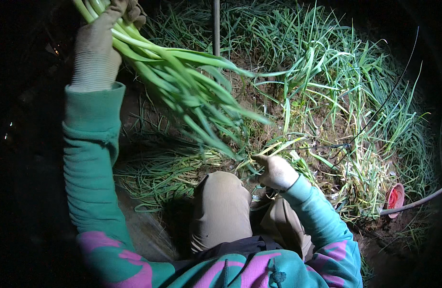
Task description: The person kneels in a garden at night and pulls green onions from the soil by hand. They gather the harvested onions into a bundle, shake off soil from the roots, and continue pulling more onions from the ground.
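High at the left, my gloved left hand [98, 39] grips a bunch of long-leaved green stalks [177, 75], which look like green garlic or leeks. Their pale stems run past the top edge of the view, and the leaves fan down to the right, slightly blurred. My gloved right hand [276, 172] is low in front of my knees, close to the lower leaf tips and to some yellowed leaves [273, 148]. Its fingers are partly hidden, so whether they pinch a leaf is unclear.
Dense green plants [336, 54] grow ahead and to the right. A heap of leafy stalks [163, 172] lies left of my knee [221, 201]. An upright pole [216, 28] stands ahead. At right are a pink dish [396, 199] with red bands or strips, a grey hose or rod [418, 203] and a thin dark cord [393, 90].
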Demonstrator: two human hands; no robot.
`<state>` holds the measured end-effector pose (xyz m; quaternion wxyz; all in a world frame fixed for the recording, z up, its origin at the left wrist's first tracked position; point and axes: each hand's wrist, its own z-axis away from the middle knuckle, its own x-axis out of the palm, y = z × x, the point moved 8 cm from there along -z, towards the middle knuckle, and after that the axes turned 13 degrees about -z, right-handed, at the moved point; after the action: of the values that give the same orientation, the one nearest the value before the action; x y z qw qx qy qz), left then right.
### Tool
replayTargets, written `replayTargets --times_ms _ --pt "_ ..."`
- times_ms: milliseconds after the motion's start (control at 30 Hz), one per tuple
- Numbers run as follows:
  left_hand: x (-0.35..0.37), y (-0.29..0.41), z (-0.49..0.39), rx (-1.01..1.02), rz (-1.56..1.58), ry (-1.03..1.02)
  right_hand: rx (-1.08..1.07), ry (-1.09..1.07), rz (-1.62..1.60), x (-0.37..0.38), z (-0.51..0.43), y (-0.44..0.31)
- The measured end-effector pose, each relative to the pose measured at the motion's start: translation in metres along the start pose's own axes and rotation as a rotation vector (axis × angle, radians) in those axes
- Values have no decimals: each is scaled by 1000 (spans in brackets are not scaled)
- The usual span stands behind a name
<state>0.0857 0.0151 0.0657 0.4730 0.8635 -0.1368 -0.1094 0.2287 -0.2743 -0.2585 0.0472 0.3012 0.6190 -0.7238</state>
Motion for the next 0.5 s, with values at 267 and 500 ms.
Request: replayTargets --times_ms 267,500 --pt "66 31 75 152 -264 -142 -1018 512 -93 -90 -20 -235" --pt "76 26 100 -48 -177 -80 -557 300 -178 -50 -82 -244"
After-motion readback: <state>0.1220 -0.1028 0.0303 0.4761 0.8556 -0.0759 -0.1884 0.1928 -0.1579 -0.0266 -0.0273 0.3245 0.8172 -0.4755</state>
